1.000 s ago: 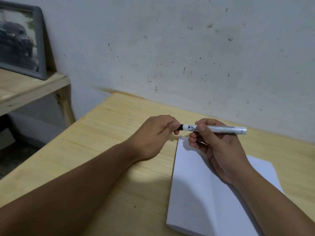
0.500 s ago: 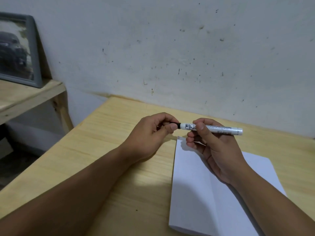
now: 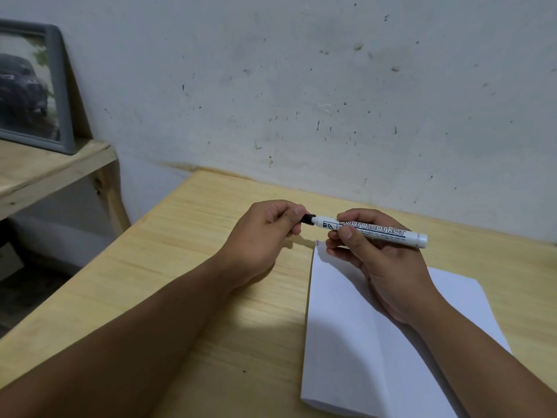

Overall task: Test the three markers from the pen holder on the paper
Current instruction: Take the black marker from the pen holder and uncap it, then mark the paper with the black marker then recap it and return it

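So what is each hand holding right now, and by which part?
Both hold one white board marker. The right hand grips its barrel near the middle; the left hand pinches the black cap at its tip end.

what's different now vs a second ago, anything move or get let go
Almost nothing. The left hand still pinches the black cap, the right hand still grips the marker level above the paper. The cap looks still seated; nothing released. Only the camera view shifted slightly.
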